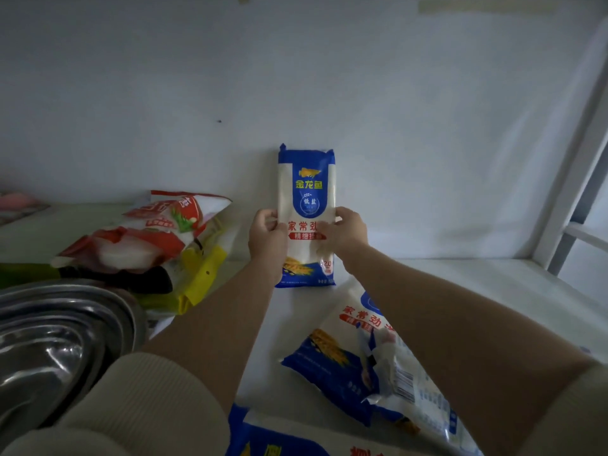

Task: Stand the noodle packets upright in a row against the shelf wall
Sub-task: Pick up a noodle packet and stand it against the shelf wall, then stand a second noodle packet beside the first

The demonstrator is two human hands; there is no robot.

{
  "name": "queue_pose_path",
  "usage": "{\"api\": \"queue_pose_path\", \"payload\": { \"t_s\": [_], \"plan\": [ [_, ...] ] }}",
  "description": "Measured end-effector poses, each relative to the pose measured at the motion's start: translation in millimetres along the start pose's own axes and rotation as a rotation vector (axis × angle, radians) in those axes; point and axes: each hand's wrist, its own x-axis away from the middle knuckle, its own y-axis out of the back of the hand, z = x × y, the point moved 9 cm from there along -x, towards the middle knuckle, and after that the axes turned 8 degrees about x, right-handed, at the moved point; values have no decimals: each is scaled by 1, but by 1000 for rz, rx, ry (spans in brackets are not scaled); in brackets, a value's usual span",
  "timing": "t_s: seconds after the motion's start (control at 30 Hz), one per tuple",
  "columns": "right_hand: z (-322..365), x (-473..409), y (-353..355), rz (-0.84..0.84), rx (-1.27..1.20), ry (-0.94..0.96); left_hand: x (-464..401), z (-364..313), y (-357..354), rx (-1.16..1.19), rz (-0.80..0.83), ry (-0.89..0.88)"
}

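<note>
Head view, shelf interior. Upright noodle packet [306,205]: tall, flat-sided rectangle of glossy film, blue top and bottom bands, pale translucent middle, blue label w/ yellow lettering. Base rests on the white shelf board [460,278]; back appears to touch the white shelf wall [329,77], though contact can't be confirmed at this angle.

Left hand [266,236] grips the packet's left edge at mid-height, fingers curled around it, thumb on the front. Right hand [345,233] clasps the right edge likewise, fingers over the front print. Both forearms bare; ribbed beige sleeve [138,406] pushed up on the left arm.

Two more noodle packets lie flat: one [342,363] under the right forearm, creased film, barcode side partly showing; another [279,436] at the bottom edge, cut off by the frame.

Left of the upright packet: slumped red-white-yellow plastic bags [158,245], soft and wrinkled, just beside the left wrist. Nested stainless-steel bowls [56,340], mirror-bright, lower left.

Open room: bare board and wall to the packet's right, up to the white metal upright [572,179].
</note>
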Motion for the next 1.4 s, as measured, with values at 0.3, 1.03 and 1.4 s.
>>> {"api": "queue_pose_path", "payload": {
  "t_s": [0.3, 1.03, 1.4],
  "plan": [
    [25, 41, 29, -63, 783, 306, 43, -49, -10, -1152, 39, -561],
    [-54, 241, 183, 238, 1159, 233, 314, -42, -96, -1429, 1009, -640],
    [-69, 233, 179, 262, 1260, 278, 319, -20, -132, -1501, 932, -688]
  ]
}}
